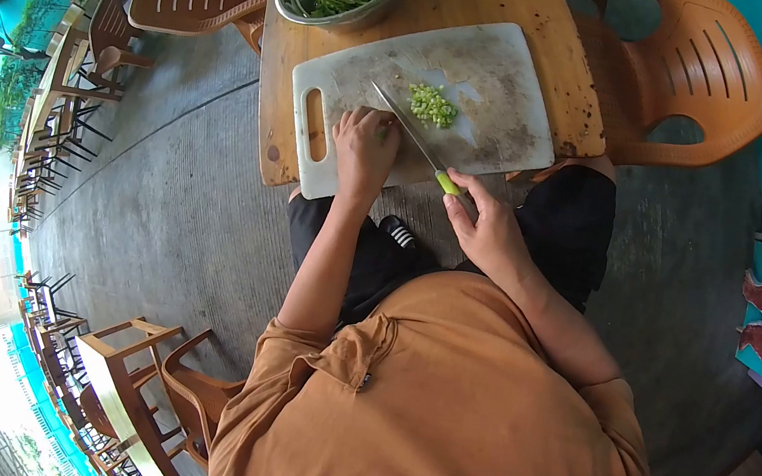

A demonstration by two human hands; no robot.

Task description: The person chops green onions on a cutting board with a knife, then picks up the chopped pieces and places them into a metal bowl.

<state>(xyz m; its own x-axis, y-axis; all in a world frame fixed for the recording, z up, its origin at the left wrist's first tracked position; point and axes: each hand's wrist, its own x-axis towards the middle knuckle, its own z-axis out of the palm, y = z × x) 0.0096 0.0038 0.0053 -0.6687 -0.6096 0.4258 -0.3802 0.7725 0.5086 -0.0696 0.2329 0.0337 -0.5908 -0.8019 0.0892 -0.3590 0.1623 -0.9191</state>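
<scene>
Left hand: fingers (364, 152) curled and close together at the board; I cannot tell whether they pinch anything.
Right hand: thumb and fingers (489, 230) pinch the knife's green handle.
Knife (411, 131): blade slants from the right fingers past the left fingertips, its tip beyond them.
Chopped greens (432, 106): small loose pile, ahead of the right fingers, across the blade from the left ones.
Cutting board (511, 90): handle slot just left of the left fingers; near edge close to the right fingers.
Open room: bare board beyond the pile, up to the far and right edges.
Metal bowl (367, 15): beyond the left fingers, past the board's far edge, holding greens.
</scene>
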